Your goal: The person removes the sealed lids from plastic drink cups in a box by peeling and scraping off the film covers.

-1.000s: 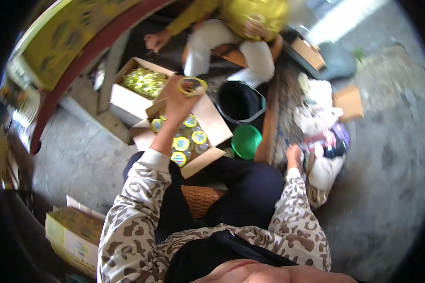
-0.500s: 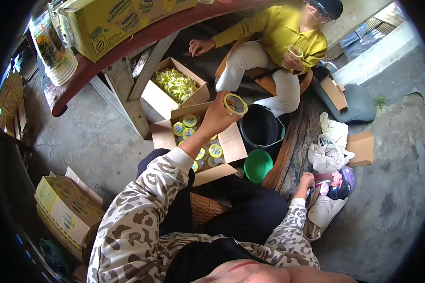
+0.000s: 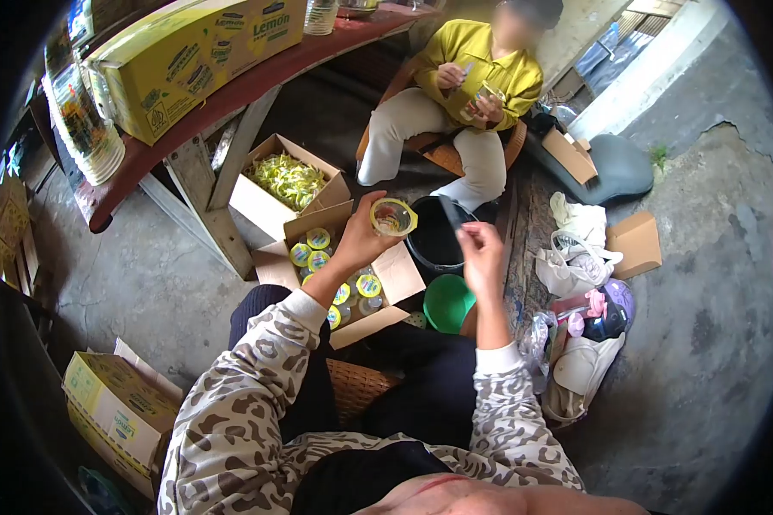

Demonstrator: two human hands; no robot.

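Note:
My left hand (image 3: 361, 236) grips a clear plastic cup (image 3: 393, 220) with a yellow rim, its top tilted toward me. Just to the right, my right hand (image 3: 483, 257) is closed on a thin grey knife (image 3: 450, 215), blurred, its blade pointing up and away. Its handle is hidden in the fingers. Blade and cup are apart. Below my left hand, an open cardboard box (image 3: 404, 273) holds several cups with yellow-and-white lids (image 3: 368, 286). A black bucket (image 3: 425, 245) stands behind the hands, with a green basin (image 3: 449, 302) nearer me.
Another carton (image 3: 262, 206) holds yellow-green strips (image 3: 285, 180). A person in a yellow shirt (image 3: 481, 69) sits opposite, holding a cup. A red table (image 3: 189, 137) with a lemon-drink carton (image 3: 206, 64) stands at left. Bags and a cap (image 3: 580, 373) lie right.
My right hand has come from the bags at the right up beside the cup and now holds the knife. The other person has brought both hands together at their cup.

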